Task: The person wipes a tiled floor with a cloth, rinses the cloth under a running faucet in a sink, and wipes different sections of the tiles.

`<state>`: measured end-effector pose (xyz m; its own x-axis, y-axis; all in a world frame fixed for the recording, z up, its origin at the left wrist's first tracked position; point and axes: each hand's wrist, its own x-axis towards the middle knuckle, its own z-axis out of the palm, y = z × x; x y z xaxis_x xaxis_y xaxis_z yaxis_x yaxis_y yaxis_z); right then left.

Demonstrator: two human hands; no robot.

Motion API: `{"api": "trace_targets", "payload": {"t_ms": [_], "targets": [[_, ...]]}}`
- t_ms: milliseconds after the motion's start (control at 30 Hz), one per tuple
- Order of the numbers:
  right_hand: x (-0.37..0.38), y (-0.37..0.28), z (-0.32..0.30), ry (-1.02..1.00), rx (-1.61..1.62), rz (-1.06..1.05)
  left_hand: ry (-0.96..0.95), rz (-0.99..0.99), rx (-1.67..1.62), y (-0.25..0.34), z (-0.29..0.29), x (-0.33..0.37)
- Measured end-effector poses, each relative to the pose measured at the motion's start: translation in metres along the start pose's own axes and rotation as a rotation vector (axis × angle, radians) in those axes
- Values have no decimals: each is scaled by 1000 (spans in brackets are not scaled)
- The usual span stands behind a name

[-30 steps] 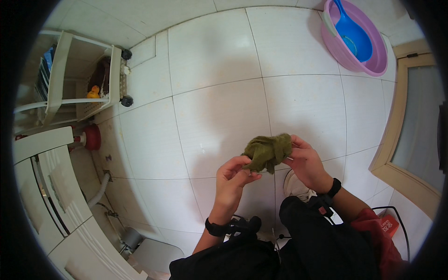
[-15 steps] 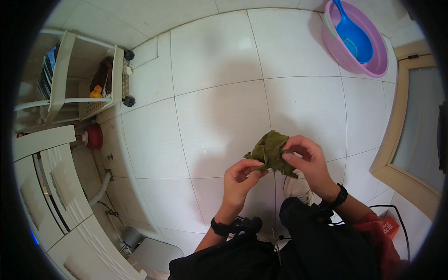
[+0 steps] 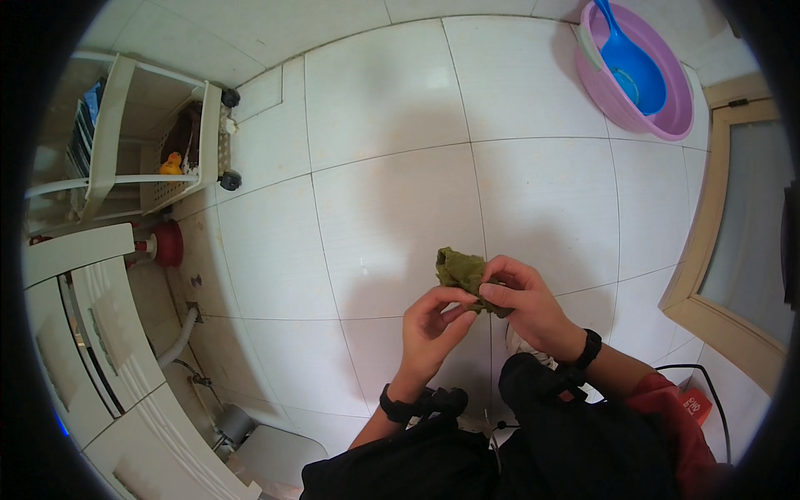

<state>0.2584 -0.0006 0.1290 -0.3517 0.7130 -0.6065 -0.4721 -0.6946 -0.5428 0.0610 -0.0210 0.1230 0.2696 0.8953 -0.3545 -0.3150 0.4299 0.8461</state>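
A crumpled olive-green cloth is held up in front of me, above the tiled floor. It is bunched and folded, so its full shape cannot be made out. My right hand pinches its right side between thumb and fingers. At the lower edge, my left hand is closed, with thumb and index finger on the cloth. Both hands are close together, and part of the cloth is hidden behind the fingers. Each wrist wears a black strap.
A pink basin with a blue ladle-shaped scoop stands at the far right, near a wood-framed door. On the left are a wheeled shelf rack, a red plunger and a white cabinet. A shoe lies below my right hand.
The cloth has become more bunched and turned, its bulk now up and to the left. My right hand has moved left and down, closer to my left hand, which stays nearly in place.
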Motion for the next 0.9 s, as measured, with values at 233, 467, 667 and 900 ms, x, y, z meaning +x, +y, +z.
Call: {"api": "trace_targets", "payload": {"t_ms": [233,467,667,900], "targets": [[-1,-9,5,46,139,-77,456,-55,-118,-7,8,17],[1,-3,6,191,-268,-182,190,-224,-326,-24,-9,6],[3,-1,-1,334,-783,-506,170,-249,-378,-16,-4,8],[0,-9,6,79,-863,-457,261,-79,-447,-13,2,10]]}}
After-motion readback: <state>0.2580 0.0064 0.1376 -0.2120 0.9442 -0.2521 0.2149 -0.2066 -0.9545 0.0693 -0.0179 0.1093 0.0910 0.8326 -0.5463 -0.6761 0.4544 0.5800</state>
